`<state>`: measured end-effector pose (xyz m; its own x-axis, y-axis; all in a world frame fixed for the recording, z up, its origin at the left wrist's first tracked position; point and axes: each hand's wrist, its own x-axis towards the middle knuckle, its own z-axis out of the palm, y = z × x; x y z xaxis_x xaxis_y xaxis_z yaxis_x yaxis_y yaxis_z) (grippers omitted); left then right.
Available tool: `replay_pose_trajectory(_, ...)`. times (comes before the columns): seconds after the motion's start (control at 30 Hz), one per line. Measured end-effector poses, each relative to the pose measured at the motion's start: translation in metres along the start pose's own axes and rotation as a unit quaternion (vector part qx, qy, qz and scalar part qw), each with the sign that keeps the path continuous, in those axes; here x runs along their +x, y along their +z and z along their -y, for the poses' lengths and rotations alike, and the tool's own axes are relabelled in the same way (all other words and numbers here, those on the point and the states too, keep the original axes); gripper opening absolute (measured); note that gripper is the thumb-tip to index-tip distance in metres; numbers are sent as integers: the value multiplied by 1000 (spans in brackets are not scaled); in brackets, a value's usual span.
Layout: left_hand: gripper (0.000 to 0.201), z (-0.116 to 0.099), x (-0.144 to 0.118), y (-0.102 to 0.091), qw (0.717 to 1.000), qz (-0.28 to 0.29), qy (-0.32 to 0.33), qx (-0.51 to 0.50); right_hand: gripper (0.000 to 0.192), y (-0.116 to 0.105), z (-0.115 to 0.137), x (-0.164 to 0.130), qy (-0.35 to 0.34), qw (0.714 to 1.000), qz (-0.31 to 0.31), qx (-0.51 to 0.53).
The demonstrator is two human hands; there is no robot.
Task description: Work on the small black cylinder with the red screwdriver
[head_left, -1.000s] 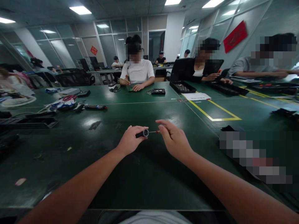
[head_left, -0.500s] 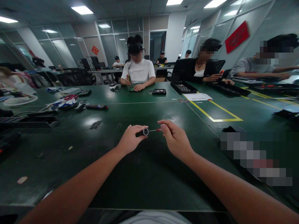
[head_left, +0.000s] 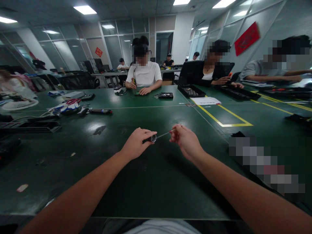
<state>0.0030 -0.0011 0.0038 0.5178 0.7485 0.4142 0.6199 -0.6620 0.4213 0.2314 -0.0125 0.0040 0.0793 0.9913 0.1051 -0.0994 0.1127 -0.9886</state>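
Note:
My left hand point(head_left: 134, 143) is closed around a small black flashlight point(head_left: 153, 138), or a tube much like one, with its silvery round end turned to the right. Most of its body is hidden in my palm. Across from it, my right hand point(head_left: 186, 141) pinches a thin screwdriver point(head_left: 163, 135) by its handle, which my fingers largely cover. The metal shaft slants down to the left, its tip at the round end of the flashlight; whether it touches or goes inside I cannot tell. Both hands are above the green table point(head_left: 146, 195).
A black pen-shaped tool point(head_left: 100, 111) and a pile of cables point(head_left: 70, 107) lie at the left. A black tray point(head_left: 191, 91) and white paper point(head_left: 206, 101) sit beyond, near yellow tape point(head_left: 236, 125). A co-worker point(head_left: 145, 73) works opposite; others sit at the right.
My right hand has turned and shifted slightly right, its fingers curling in around the handle. The screwdriver now slants more steeply. My left hand has barely moved with the flashlight.

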Motion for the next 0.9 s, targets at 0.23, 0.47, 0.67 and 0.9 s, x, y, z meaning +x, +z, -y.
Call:
replay_pose_trajectory(0.23, 43, 6, -1, -2, 998, -17, -40, -43, 27, -3, -1, 6, -20, 998, -37, 43)
replay_pose_trajectory(0.47, 44, 4, -2, 0, 998, -19, -40, -48, 28, 6, 5, -7, -94, 995, -4, -26)
replay_pose_trajectory(0.67, 45, 1, -2, 1, 998, -22, -44, -46, 24, 5, 5, -12, -125, 987, 14, -99)
replay_pose_trajectory(0.9, 44, 3, -2, 3, 998, -24, -39, -42, 40, 6, 17, -21, -157, 971, 9, -179)
